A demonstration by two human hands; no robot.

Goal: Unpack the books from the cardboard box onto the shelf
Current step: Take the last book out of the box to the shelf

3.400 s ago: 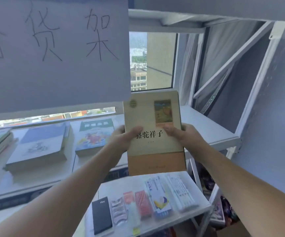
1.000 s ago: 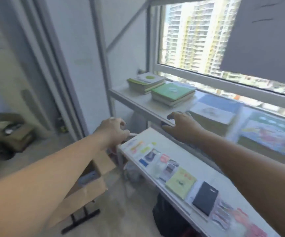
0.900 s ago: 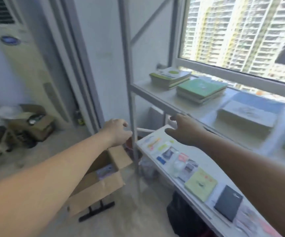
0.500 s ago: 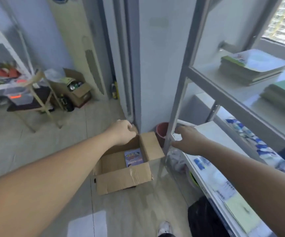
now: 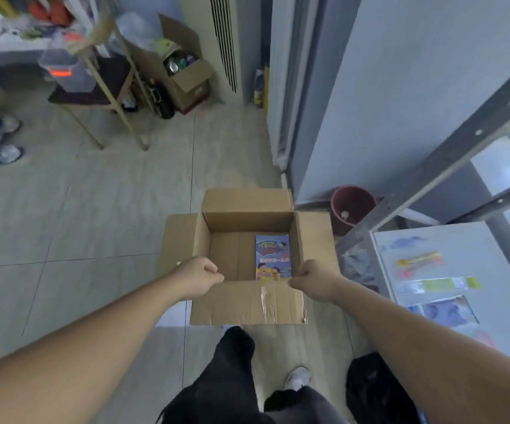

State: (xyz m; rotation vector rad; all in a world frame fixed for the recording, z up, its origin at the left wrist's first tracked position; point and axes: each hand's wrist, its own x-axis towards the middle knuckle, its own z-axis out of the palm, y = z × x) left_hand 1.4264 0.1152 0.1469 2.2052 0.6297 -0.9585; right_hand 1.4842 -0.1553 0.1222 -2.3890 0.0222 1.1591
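An open cardboard box (image 5: pixel 247 304) sits on the tiled floor below me. One blue illustrated book (image 5: pixel 273 257) lies flat against its right inner wall. My left hand (image 5: pixel 200 278) hovers at the box's near-left rim, fingers curled and holding nothing. My right hand (image 5: pixel 311 278) is at the near-right rim, close to the book's lower edge, also curled and empty. The metal shelf (image 5: pixel 449 166) rises at the right.
A low white shelf board (image 5: pixel 498 270) with stationery packs is at the right. A red bucket (image 5: pixel 350 206) stands behind the box. A second cardboard box (image 5: pixel 186 75) and a folding stand (image 5: pixel 106 78) are at the far left. Another person's shoes (image 5: pixel 5 154) show at the left edge.
My view has swung from the shelf down to the box on the floor. Both empty hands have come down to the box's near rim.
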